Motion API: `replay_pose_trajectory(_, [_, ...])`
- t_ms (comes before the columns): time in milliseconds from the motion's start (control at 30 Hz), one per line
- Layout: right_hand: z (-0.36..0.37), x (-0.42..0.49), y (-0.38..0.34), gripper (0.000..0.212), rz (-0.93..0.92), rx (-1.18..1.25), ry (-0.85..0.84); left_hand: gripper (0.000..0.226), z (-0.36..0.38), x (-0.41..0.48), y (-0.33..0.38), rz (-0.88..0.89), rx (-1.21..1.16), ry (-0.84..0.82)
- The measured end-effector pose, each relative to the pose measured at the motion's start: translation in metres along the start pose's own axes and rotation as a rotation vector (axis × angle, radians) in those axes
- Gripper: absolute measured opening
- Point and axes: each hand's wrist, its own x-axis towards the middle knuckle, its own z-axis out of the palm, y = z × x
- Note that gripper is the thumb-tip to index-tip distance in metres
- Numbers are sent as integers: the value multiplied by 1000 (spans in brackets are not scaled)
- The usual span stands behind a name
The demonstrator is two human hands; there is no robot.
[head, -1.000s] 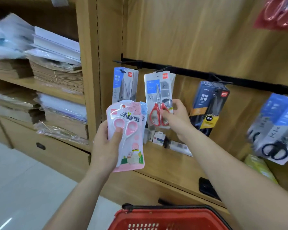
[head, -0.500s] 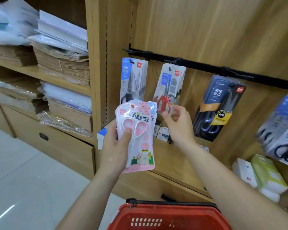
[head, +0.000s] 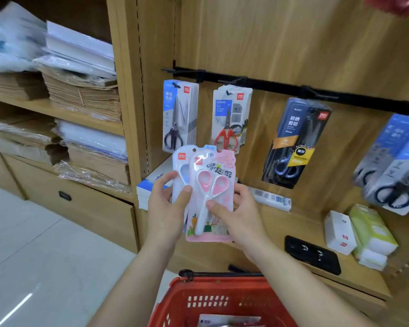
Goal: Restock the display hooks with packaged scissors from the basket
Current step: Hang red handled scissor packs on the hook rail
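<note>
Item: pink scissors pack (head: 213,185), front, held upright in the near centre, below the hanging row and above the basket (head: 222,300). Pink-handled scissors under clear plastic, cartoon print at the bottom.

Item: blue scissors pack (head: 180,166), directly behind the pink one and offset to the left; only its left strip and top show.

Left hand (head: 168,208): clamped on the left edges of the two packs, thumb in front, fingers curled behind.

Right hand (head: 239,215): pinching the lower right of the pink pack, thumb pressed on the front, fingers behind.

Basket: red plastic, black handle, at the near bottom edge; one packet (head: 229,320) lies inside, mostly cut off.

Display: black rail (head: 281,89) on the far wooden panel, carrying from left to right a dark-handled scissors pack (head: 178,116), a red-handled scissors pack (head: 229,119), a dark pack (head: 295,142), and blurred blue packs (head: 392,161).

Ledge below, right: white box (head: 339,232), green box (head: 371,227), flat black object (head: 312,254).

Shelves, far left: paper stacks (head: 80,90).
</note>
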Motion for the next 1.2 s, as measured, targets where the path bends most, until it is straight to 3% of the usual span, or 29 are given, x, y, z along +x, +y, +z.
replay_pose_trajectory(400, [-66, 10, -52, 51, -63, 83, 93, 41, 34, -5, 46, 95, 78, -20])
replay_pose_trajectory(833, [-118, 123, -244, 51, -442, 76, 218, 39, 79, 74, 176, 374, 88, -47])
replay_pose_trajectory(1200, [-106, 205, -370, 49, -675, -29, 296, 44, 97, 120, 265, 538, 32, -29])
